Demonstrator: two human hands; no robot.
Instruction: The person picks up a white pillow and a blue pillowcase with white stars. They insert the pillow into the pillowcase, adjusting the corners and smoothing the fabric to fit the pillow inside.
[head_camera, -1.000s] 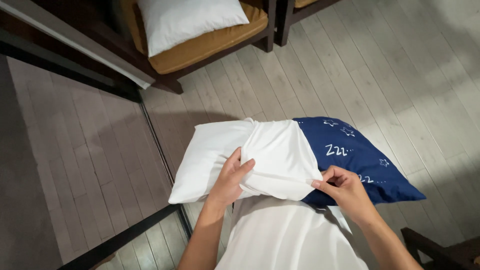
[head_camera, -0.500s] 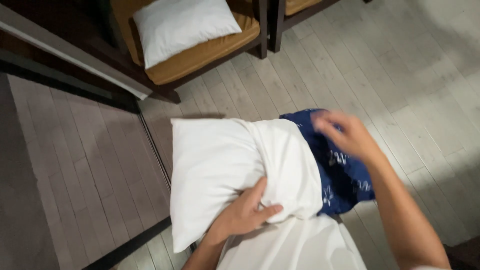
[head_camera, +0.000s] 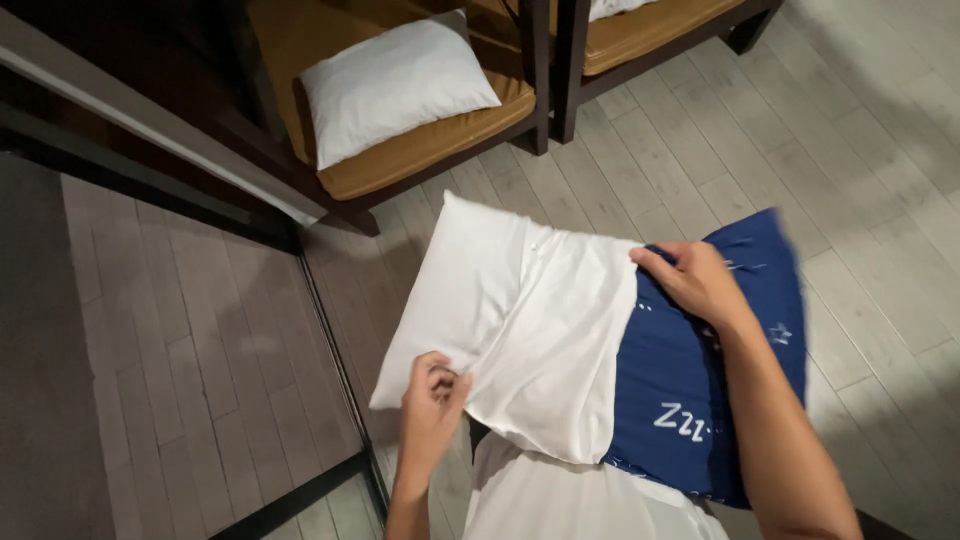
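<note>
I hold a pillow up over the floor. Its left part is a plain white pillow (head_camera: 465, 290); a white pillowcase (head_camera: 560, 350) covers its middle. A dark blue pillowcase (head_camera: 700, 390) with white stars and letters covers its right end. My left hand (head_camera: 432, 405) pinches the lower edge of the white pillowcase. At the upper seam where the white fabric meets the blue, my right hand (head_camera: 695, 280) grips the cloth. My white shirt (head_camera: 570, 500) shows below.
A dark wooden chair with a tan cushion (head_camera: 420, 150) and a white pillow (head_camera: 395, 80) stands ahead. A second chair (head_camera: 650, 30) is to its right. A black-framed glass panel (head_camera: 330, 330) runs along the left. Pale plank floor (head_camera: 850, 150) spreads to the right.
The pillow has been swung and turned, so the white end points up-left. My right hand came down onto the upper seam, and my left hand shifted to pinch the lower edge of the white case.
</note>
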